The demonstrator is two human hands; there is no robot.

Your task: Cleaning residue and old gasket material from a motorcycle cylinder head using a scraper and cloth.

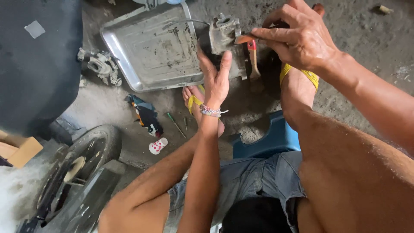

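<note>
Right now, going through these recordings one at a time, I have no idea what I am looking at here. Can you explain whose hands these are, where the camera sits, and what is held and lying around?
There is one picture, taken by a camera worn on a person's head, looking down at their own arms, knees and feet. They sit on a low blue stool over a dirty concrete floor.

The left hand, with a beaded bracelet at the wrist, supports a grey metal engine part from below. The right hand holds a small brush with a red-and-wood handle against that part.

Behind lies a metal tray. Beside it sits another small metal part. Nearer the person lie a coloured rag, a green-handled screwdriver and a small spotted cup. A wheel shows at lower left.
</note>
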